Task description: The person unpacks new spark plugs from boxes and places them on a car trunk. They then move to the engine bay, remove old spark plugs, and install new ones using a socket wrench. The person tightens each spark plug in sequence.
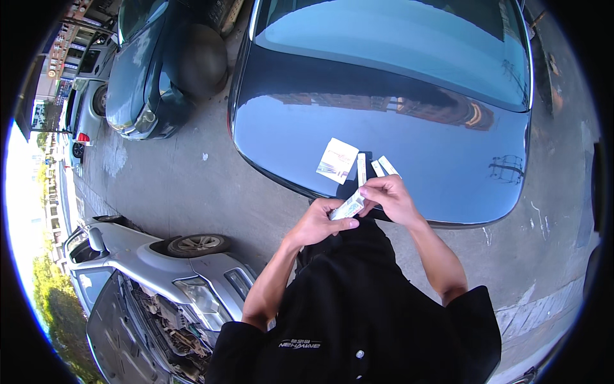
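so, the left hand clamps fingers and thumb on a small white box, while the right hand pinches its upper end; its long axis slants up rightward, by the rear edge of the car. beyond, narrow white boxes and a square packet lie; bodywork spreads open rightward.

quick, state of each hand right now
Left hand: closed, holding a small white box.
Right hand: fingers at that box's upper end; whether they grip it cannot be told.
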`<state>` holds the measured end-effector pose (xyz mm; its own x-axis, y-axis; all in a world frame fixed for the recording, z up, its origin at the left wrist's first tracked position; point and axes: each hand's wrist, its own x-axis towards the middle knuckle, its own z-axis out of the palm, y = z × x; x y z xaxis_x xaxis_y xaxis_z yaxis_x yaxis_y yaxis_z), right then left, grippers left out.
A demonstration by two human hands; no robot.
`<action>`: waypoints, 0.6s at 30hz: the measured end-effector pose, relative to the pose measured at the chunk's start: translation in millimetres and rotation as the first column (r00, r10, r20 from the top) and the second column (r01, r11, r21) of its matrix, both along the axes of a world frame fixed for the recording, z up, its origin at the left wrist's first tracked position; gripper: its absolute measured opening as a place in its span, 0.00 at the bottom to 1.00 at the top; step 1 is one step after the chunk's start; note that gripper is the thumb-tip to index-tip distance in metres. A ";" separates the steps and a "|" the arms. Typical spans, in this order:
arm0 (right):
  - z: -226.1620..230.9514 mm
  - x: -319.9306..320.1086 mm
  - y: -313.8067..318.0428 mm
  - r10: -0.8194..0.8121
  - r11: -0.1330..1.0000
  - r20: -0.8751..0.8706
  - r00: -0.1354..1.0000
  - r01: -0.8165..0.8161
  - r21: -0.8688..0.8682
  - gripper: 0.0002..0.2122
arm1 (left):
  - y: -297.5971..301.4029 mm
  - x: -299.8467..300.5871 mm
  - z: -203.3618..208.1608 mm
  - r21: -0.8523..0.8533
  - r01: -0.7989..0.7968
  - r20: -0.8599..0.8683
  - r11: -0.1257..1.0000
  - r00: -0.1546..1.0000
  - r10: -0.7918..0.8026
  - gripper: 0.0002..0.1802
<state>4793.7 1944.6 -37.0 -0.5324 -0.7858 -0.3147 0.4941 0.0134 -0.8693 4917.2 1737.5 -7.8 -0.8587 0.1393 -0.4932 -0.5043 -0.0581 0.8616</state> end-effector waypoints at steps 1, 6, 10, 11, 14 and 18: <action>-2.2 0.5 -1.0 -0.011 1.000 0.061 0.998 0.010 0.006 0.11 | -0.8 -0.2 3.3 -0.005 0.016 0.022 1.000 1.000 -0.016 0.15; -10.8 12.2 -10.8 -0.069 0.997 0.127 0.990 0.071 -0.011 0.09 | 0.4 -3.3 17.8 -0.178 0.024 -0.041 0.984 0.999 -0.032 0.16; -18.7 27.4 -17.3 -0.189 0.977 -0.254 0.948 0.208 0.047 0.11 | -3.6 -4.2 22.6 -0.305 0.119 0.084 0.945 0.992 -0.097 0.22; -22.7 29.2 -17.9 -0.155 0.982 -0.214 0.964 0.175 0.075 0.11 | -4.5 -3.7 21.3 -0.315 0.143 0.141 0.938 0.985 -0.103 0.24; -39.7 30.2 -18.6 -0.035 0.999 -0.044 0.998 0.037 0.040 0.13 | -6.3 -3.9 10.7 -0.127 0.096 0.183 0.987 0.981 -0.071 0.21; -62.4 36.5 -19.5 -0.033 0.996 0.185 0.982 0.017 0.085 0.16 | -14.4 -7.1 -6.2 0.003 0.042 0.419 0.999 0.907 -0.040 0.23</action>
<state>4830.1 1925.1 -99.5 -0.4774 -0.7401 -0.4736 0.6482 0.0672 -0.7585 4910.1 1723.0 -14.0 -0.5663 0.1658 -0.8073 -0.8208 -0.0254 0.5706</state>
